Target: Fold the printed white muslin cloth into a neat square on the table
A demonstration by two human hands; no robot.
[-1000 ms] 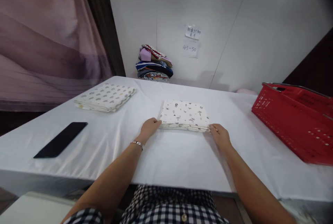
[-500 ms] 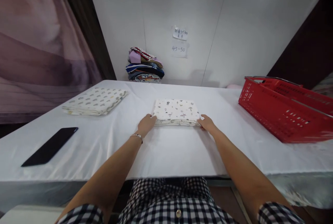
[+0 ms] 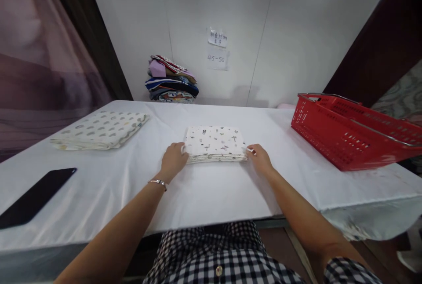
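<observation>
- While both hands bracket it, the folded printed cloth [image 3: 215, 143] lies flat mid-tabletop [image 3: 211, 187], its layers seemingly kept square by that hold.
- Left hand [image 3: 173, 161] curls its fingers [image 3: 183, 152] on the cloth's left edge; right hand [image 3: 260, 159] pinches the right corner.
- Nearby: 1 folded dotted cloth [image 3: 99, 130] far left, a black phone [image 3: 33, 197], a red basket [image 3: 349, 132] right, stacked clothes [image 3: 172, 79] behind. Nothing obstructs the hands.

**Small textile sorting room**

Looks like a workroom for folding cloth: white-draped counter [image 3: 211, 196], folded printed cloths [image 3: 215, 143], pile of mixed fabrics [image 3: 171, 79] against the wall, red shopping basket [image 3: 349, 136], handwritten paper notes [image 3: 217, 49] taped above.
</observation>
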